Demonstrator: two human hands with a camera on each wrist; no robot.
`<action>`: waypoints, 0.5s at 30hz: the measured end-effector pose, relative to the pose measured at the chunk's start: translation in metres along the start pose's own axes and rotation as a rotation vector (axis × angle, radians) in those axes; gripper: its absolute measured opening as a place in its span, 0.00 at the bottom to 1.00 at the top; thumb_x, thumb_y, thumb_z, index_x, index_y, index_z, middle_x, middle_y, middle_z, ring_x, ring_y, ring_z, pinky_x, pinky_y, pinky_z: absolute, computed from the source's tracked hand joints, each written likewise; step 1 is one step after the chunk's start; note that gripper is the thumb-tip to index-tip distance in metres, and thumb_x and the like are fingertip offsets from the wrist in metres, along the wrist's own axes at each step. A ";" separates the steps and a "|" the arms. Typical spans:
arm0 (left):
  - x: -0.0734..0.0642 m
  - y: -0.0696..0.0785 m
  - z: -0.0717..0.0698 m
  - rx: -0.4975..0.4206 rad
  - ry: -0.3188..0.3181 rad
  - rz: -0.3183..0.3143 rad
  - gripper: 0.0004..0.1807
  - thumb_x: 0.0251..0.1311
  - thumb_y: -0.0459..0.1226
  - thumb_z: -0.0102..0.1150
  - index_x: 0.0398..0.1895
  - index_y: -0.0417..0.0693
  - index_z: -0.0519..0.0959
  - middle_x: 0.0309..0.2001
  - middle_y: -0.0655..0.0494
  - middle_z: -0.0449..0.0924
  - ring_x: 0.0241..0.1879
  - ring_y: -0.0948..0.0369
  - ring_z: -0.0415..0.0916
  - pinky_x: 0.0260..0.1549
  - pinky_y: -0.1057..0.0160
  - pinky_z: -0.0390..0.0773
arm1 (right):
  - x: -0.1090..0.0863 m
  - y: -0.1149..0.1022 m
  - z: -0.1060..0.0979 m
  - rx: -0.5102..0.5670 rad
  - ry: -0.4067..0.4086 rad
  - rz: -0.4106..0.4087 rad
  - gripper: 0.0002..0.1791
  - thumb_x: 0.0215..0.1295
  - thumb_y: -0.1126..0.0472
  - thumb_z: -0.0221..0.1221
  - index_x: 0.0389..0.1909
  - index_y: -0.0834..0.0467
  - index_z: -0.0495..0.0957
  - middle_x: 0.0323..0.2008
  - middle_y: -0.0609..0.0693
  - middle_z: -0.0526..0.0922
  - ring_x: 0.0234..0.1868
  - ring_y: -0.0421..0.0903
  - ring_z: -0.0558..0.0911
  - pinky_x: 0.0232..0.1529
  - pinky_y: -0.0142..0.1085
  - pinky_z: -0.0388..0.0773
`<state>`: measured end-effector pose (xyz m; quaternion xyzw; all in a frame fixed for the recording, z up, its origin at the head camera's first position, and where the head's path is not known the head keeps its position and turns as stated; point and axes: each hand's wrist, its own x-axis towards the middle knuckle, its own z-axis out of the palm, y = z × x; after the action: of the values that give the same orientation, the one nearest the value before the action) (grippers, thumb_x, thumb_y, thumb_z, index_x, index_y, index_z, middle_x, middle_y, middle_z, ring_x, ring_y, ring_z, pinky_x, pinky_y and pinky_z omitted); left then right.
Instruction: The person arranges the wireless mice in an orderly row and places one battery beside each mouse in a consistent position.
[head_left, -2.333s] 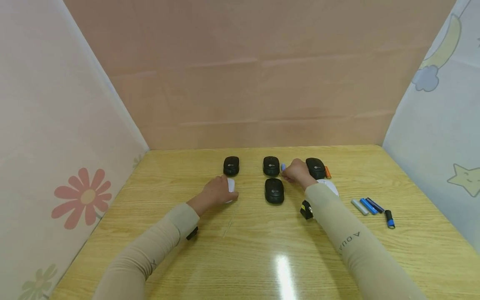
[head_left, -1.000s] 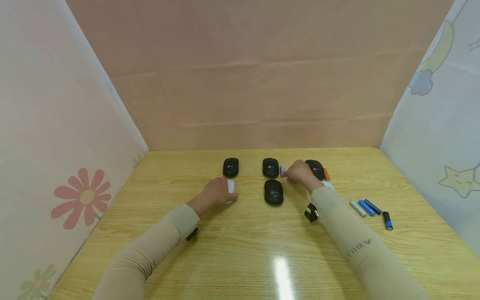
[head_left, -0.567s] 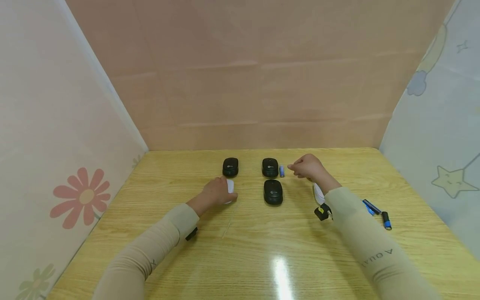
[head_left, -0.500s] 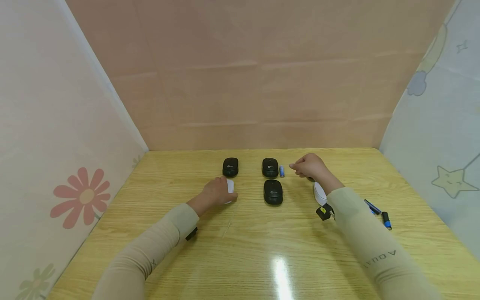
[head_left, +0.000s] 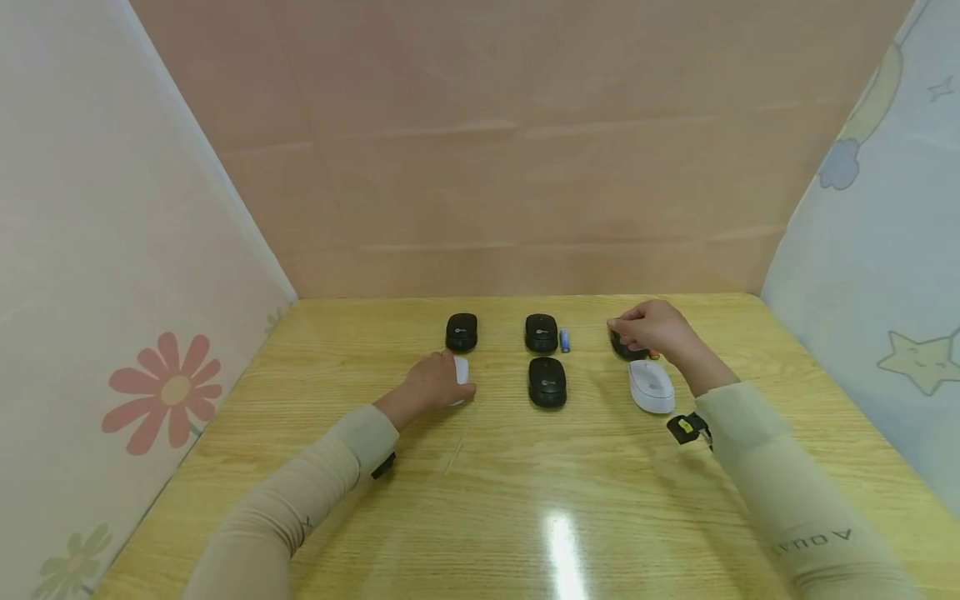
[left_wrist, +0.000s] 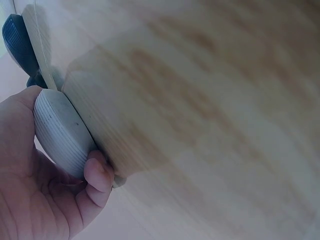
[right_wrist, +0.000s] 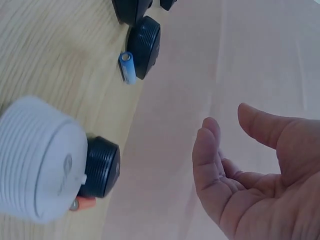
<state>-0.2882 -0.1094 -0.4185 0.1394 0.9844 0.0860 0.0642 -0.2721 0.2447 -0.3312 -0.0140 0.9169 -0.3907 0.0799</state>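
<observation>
My left hand (head_left: 429,385) grips a white computer mouse (head_left: 462,375) on the table; in the left wrist view thumb and fingers hold the ribbed sides of that mouse (left_wrist: 62,132). My right hand (head_left: 656,327) is raised at the back right, overlapping a black mouse (head_left: 622,345) in the head view. Its fingers are loosely bent with nothing between them, as the right wrist view shows the right hand (right_wrist: 250,175). A blue battery (head_left: 565,340) lies beside another black mouse (head_left: 541,332). Close below the right hand is a second white mouse (head_left: 651,387).
More black mice stand on the wooden table: one at back left (head_left: 462,332) and one nearer the middle (head_left: 547,382). An orange battery (right_wrist: 84,203) lies by the right-hand black mouse. Patterned panels rise along both sides, and a plain pinkish backdrop (head_left: 480,167) closes the rear.
My right hand has left the blue battery and moved right, uncovering the white mouse there. The right sleeve now covers the batteries at the far right. My left hand stays on its mouse.
</observation>
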 end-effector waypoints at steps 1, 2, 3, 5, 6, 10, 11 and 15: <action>0.000 0.000 0.000 0.003 -0.001 0.000 0.39 0.56 0.55 0.56 0.54 0.28 0.66 0.35 0.45 0.71 0.30 0.54 0.71 0.29 0.60 0.74 | -0.002 0.001 -0.002 -0.010 -0.002 -0.002 0.28 0.70 0.50 0.55 0.56 0.72 0.73 0.47 0.67 0.79 0.43 0.55 0.82 0.43 0.43 0.79; 0.000 0.000 0.000 0.005 -0.002 -0.001 0.39 0.56 0.55 0.56 0.54 0.27 0.66 0.36 0.44 0.71 0.30 0.54 0.71 0.29 0.60 0.74 | -0.004 0.003 -0.005 -0.016 -0.003 -0.004 0.30 0.70 0.49 0.55 0.56 0.73 0.72 0.47 0.66 0.79 0.42 0.54 0.82 0.43 0.43 0.79; 0.000 0.000 0.000 0.008 -0.002 0.000 0.39 0.56 0.56 0.56 0.55 0.27 0.66 0.36 0.44 0.71 0.30 0.54 0.71 0.29 0.60 0.74 | -0.006 0.004 -0.007 -0.020 -0.003 -0.004 0.30 0.70 0.48 0.55 0.56 0.73 0.72 0.46 0.66 0.79 0.40 0.52 0.82 0.42 0.42 0.79; -0.001 0.000 0.000 0.012 0.001 0.003 0.39 0.56 0.55 0.56 0.55 0.27 0.66 0.36 0.44 0.72 0.30 0.54 0.71 0.29 0.60 0.74 | -0.010 0.008 -0.012 -0.017 0.003 -0.002 0.31 0.70 0.48 0.55 0.55 0.74 0.71 0.46 0.66 0.79 0.38 0.49 0.82 0.41 0.41 0.79; -0.001 0.001 0.000 0.013 0.002 0.003 0.39 0.57 0.55 0.56 0.55 0.27 0.66 0.36 0.44 0.72 0.30 0.54 0.72 0.29 0.60 0.74 | -0.012 0.010 -0.014 -0.008 0.006 0.001 0.31 0.70 0.47 0.55 0.55 0.74 0.71 0.46 0.66 0.79 0.38 0.48 0.82 0.40 0.40 0.79; -0.002 0.001 -0.001 0.003 0.006 0.006 0.39 0.56 0.54 0.56 0.55 0.27 0.66 0.37 0.43 0.72 0.30 0.54 0.71 0.30 0.59 0.75 | -0.020 0.019 -0.022 0.005 0.021 0.003 0.34 0.70 0.46 0.55 0.56 0.76 0.70 0.48 0.67 0.78 0.40 0.49 0.82 0.41 0.39 0.80; -0.002 0.001 0.000 0.002 0.006 0.004 0.39 0.56 0.54 0.56 0.55 0.27 0.66 0.37 0.43 0.72 0.31 0.54 0.71 0.30 0.59 0.75 | -0.022 0.021 -0.023 0.005 0.024 0.005 0.34 0.71 0.46 0.54 0.57 0.76 0.69 0.49 0.68 0.77 0.41 0.50 0.82 0.42 0.39 0.80; -0.001 0.000 0.001 -0.002 0.011 0.004 0.38 0.56 0.55 0.56 0.54 0.27 0.66 0.36 0.44 0.72 0.31 0.54 0.71 0.30 0.59 0.74 | -0.029 0.032 -0.030 -0.010 0.025 0.011 0.36 0.71 0.45 0.53 0.59 0.77 0.66 0.50 0.69 0.76 0.44 0.54 0.82 0.43 0.41 0.79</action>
<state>-0.2877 -0.1097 -0.4192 0.1407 0.9844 0.0878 0.0588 -0.2476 0.2911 -0.3296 -0.0047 0.9198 -0.3860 0.0706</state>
